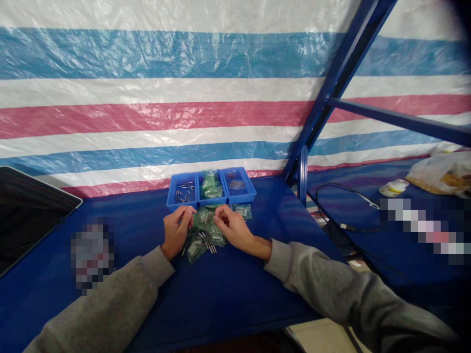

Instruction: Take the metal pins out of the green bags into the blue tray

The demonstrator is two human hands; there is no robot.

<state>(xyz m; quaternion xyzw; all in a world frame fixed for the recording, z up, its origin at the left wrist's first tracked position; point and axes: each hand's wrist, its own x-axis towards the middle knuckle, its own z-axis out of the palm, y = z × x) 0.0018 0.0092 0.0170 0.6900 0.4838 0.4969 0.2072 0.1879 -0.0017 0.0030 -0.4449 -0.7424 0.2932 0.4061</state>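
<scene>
While the curled left hand [179, 228] and right hand [235, 228] are held toward each other near the centre of the frame in the head view, their fingertips are drawn in close to the thumbs; whether anything small is pinched between them cannot be told. Between and below the hands, a pile of green-tinted packets [210, 221] is spread on the blue table [221, 294], with loose metal rods [208, 242] lying on its lower edge. Above the hands, more rods are kept in the left bin [170, 192], green packets in the middle bin [211, 201], and what look like small bags, not clearly made out, in the right bin [241, 198].

The packets are judged to be light, limp and slick, and likely to cling together; they are best taken singly by a corner or edge. The rods seem stiff, smooth and hardly fragile, though small enough to roll or slip; they are best pinched about mid-length, with the fingertips set across the shaft.
</scene>
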